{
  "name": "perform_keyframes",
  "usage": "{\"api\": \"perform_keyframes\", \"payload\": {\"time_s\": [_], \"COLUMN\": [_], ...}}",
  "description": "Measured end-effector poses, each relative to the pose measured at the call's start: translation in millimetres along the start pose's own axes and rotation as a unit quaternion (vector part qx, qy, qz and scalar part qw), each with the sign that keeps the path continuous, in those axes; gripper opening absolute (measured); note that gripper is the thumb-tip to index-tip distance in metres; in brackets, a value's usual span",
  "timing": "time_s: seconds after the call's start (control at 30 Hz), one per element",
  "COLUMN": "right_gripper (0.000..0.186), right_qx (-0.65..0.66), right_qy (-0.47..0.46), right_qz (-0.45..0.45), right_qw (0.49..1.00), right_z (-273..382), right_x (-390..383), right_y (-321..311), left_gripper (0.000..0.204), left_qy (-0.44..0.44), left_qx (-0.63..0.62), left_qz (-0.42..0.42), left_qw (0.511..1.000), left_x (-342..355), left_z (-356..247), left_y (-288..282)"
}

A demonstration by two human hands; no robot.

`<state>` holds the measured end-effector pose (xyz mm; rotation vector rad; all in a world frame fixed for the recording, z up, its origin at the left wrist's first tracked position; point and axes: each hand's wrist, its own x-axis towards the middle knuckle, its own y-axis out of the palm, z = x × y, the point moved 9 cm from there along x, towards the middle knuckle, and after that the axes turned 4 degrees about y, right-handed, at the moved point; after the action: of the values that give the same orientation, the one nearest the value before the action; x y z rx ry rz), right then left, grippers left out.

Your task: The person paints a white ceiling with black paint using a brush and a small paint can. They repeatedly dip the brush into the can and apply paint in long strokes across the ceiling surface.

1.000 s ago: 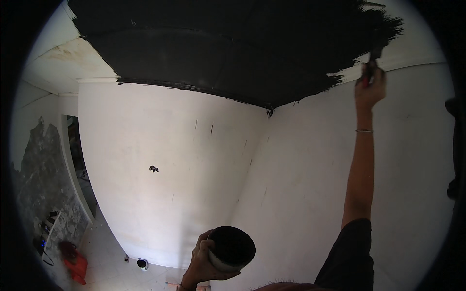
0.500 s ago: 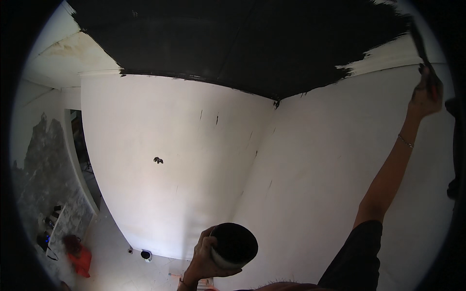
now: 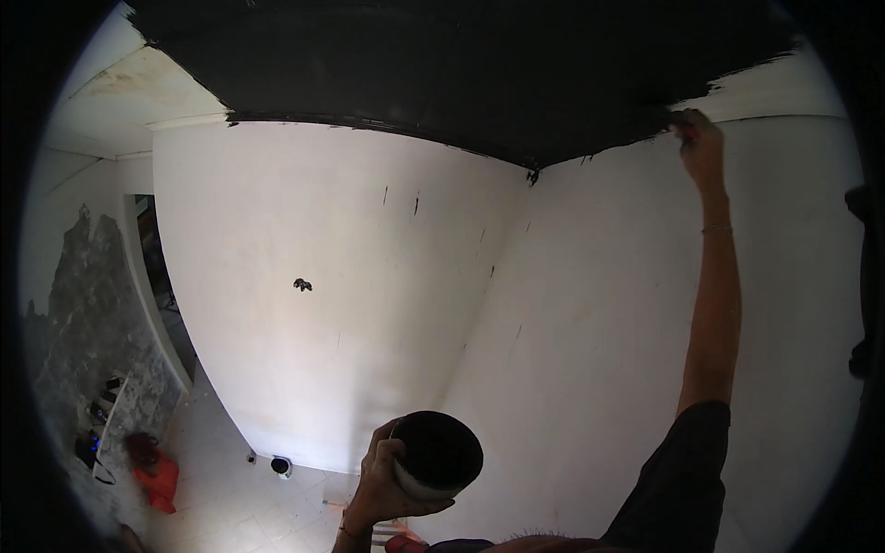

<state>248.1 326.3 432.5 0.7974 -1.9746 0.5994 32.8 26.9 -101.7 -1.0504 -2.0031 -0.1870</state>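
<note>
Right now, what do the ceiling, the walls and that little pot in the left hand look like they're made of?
Ceiling: likely plaster under matte black paint, with brushed, ragged edges. Walls: smooth white plaster, flecked with black drips. Pot: possibly plastic, pale outside, black inside.

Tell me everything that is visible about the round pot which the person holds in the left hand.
The pot is a small round container, black with paint inside and around its rim, while its lower outside looks pale. It seems to be plastic, but this is not certain. It is tilted, its open mouth turned toward the camera. The left hand grips it from the side and below, low in the picture, in front of the white wall corner. Nothing else touches it.
</note>
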Motion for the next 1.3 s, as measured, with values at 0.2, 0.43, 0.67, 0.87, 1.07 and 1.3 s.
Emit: {"api": "perform_keyframes", "payload": {"time_s": [0.2, 0.43, 0.67, 0.87, 1.07, 1.3], "right_gripper": [0.022, 0.019, 0.017, 0.017, 0.016, 0.013], "right_qx": [0.010, -0.020, -0.012, -0.004, 0.022, 0.013], "right_qy": [0.107, -0.022, -0.003, 0.044, 0.085, 0.115], "right_qz": [-0.070, 0.024, 0.012, -0.058, -0.053, -0.177], "right_qw": [0.992, 0.999, 1.000, 0.997, 0.995, 0.977], "right_z": [-15.1, 9.2, 9.8, -10.8, -20.1, -34.3], "right_x": [-24.4, -3.7, -17.7, -10.2, -37.1, -58.7], "right_y": [-47.1, -9.2, -21.2, -26.5, -1.0, -13.8], "left_gripper": [0.106, 0.106, 0.110, 0.109, 0.109, 0.109], "left_qy": [0.005, 0.013, 0.011, 0.006, -0.008, -0.047], "left_qx": [-0.015, -0.008, 0.010, 0.038, 0.031, 0.039], "left_qz": [-0.020, -0.008, -0.006, -0.009, -0.015, 0.002], "left_qw": [1.000, 1.000, 1.000, 0.999, 0.999, 0.998], "left_x": [-1.5, 4.2, -5.0, -9.8, -18.2, -24.2], "left_z": [-1.7, -7.6, -13.4, -12.7, -10.3, -16.2], "left_y": [-0.6, 6.6, -0.3, -1.9, -7.0, -8.0]}}
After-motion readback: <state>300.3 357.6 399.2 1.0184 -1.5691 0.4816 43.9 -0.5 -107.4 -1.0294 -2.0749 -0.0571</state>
